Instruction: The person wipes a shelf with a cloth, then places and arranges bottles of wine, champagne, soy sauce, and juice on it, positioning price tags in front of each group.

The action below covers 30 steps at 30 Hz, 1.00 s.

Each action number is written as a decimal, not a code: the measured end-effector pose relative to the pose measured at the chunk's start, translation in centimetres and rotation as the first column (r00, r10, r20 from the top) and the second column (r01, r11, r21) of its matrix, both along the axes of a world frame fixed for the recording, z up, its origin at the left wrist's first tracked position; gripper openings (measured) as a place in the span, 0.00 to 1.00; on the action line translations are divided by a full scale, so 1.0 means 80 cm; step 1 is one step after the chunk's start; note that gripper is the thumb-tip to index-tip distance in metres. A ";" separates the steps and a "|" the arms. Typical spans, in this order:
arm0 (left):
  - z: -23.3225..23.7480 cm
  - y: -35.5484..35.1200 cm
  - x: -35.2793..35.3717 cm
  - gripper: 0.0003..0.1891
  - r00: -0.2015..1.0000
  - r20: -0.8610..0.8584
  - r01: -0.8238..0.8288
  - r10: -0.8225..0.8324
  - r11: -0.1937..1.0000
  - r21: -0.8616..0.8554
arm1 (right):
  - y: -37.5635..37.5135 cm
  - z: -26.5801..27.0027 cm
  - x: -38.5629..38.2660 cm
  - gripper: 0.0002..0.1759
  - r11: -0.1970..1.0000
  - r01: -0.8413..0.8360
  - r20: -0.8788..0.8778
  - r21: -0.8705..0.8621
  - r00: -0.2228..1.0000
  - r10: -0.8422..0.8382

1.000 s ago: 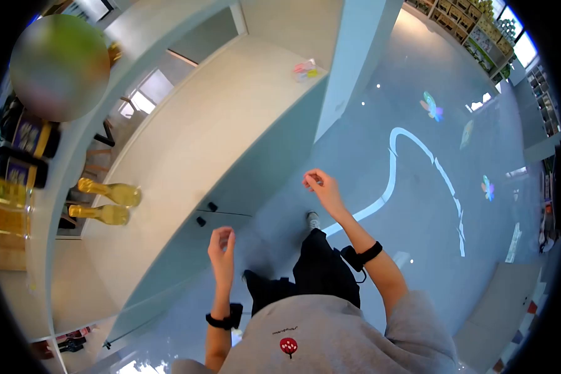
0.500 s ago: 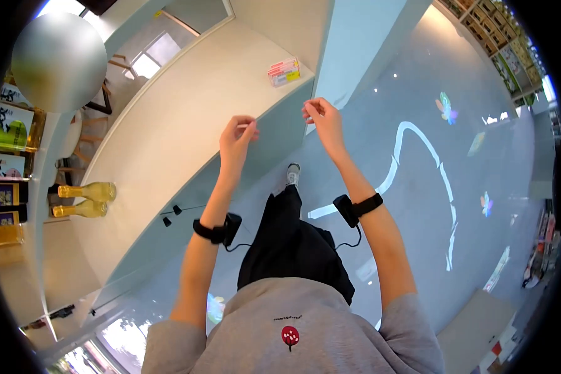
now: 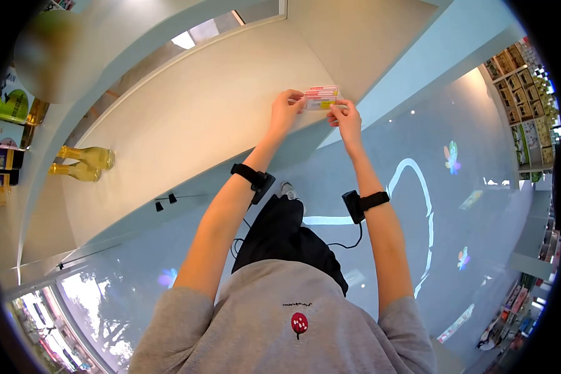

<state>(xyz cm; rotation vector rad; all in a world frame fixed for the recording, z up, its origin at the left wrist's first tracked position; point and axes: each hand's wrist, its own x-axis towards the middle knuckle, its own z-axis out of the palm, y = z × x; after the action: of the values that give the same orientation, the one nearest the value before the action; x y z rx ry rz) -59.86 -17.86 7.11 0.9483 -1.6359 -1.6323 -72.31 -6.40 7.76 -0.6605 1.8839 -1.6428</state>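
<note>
Item: clear card holder [image 3: 321, 98], small, containing a row of red-and-white cards and showing a yellow patch; it is sitting at the far right end of the curved cream surface [image 3: 187, 106], near the upright panel. Left hand [image 3: 285, 111]: fingers partly curling, tips meeting the holder's left side. Right hand [image 3: 346, 118]: thumb and fingers bending nearly together at its near right corner. How firmly either is gripping, one cannot tell. Two gold-necked bottles [image 3: 98, 157], yellowish, are lying side by side in view at the surface's left end; their fill is unclear. Farther left, printed boxes [image 3: 9, 103] are standing in a row. Far right, wooden crates [image 3: 518, 93] are lining a shelf, contents indistinct.
</note>
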 end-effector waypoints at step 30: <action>-0.001 -0.001 0.034 0.06 0.996 0.074 0.048 -0.046 0.999 -0.025 | 0.091 0.019 0.013 0.08 0.983 -0.179 0.127 -0.050 0.975 0.184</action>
<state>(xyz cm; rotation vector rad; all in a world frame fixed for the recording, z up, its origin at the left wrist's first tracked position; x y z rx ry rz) -57.12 -17.94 7.06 0.9733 -1.7368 -1.6193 -71.25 0.85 9.27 -0.7004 1.6525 -1.5687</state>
